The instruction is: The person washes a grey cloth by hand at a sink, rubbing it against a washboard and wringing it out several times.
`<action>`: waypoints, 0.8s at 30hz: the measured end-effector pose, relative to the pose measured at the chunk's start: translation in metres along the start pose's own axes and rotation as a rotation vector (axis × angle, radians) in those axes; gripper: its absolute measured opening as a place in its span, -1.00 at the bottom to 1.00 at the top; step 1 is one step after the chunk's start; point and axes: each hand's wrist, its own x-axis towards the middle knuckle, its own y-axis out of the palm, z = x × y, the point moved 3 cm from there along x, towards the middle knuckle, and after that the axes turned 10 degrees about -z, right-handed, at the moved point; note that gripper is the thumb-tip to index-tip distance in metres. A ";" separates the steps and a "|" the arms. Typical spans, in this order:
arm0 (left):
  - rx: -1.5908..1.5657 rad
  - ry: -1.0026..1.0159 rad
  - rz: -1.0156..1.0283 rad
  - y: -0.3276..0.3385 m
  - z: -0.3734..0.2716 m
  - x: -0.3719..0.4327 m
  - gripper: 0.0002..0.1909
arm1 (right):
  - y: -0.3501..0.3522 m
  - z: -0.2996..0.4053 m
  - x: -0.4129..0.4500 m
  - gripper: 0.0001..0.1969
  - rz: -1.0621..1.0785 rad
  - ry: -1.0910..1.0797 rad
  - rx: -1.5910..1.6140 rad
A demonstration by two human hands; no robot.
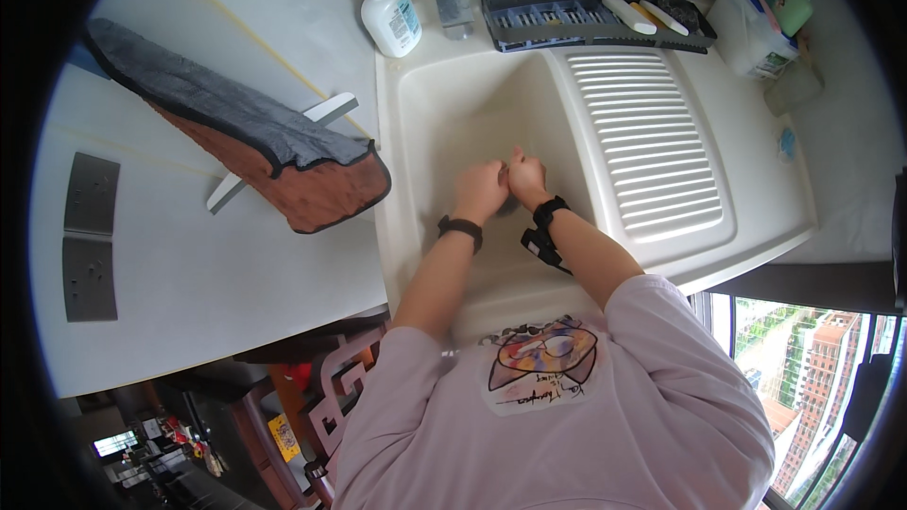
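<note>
My left hand (482, 190) is curled over the basin of a white laundry sink (453, 99), with a dark band around its wrist. Close against it, my right hand (528, 177) has its fingers bent and its thumb side up. A dark patch (507, 207) shows just below and between the two hands. Whether it is a held thing or the drain behind them, I cannot tell. The fingers hide whatever may be inside either hand. A black strap with a small black device (541, 246) hangs at my right wrist.
A ribbed washboard (648, 145) is moulded into the sink's right side. Along the back stand a pump bottle (392, 18), a faucet (452, 0), a dark rack (545, 25) with brushes, and a white bucket (751, 32). A grey-brown towel (312, 191) hangs at left.
</note>
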 end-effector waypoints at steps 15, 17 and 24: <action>-0.705 -0.215 -0.124 0.021 0.025 0.013 -0.69 | -0.015 0.021 0.005 -0.59 0.497 0.377 0.713; -0.798 -0.261 -0.112 0.026 0.044 0.016 -0.70 | -0.022 0.026 0.002 -0.62 0.473 0.228 0.556; -1.310 -0.606 -0.031 -0.020 0.020 0.026 -0.70 | -0.053 0.030 0.004 -0.74 0.179 0.038 0.306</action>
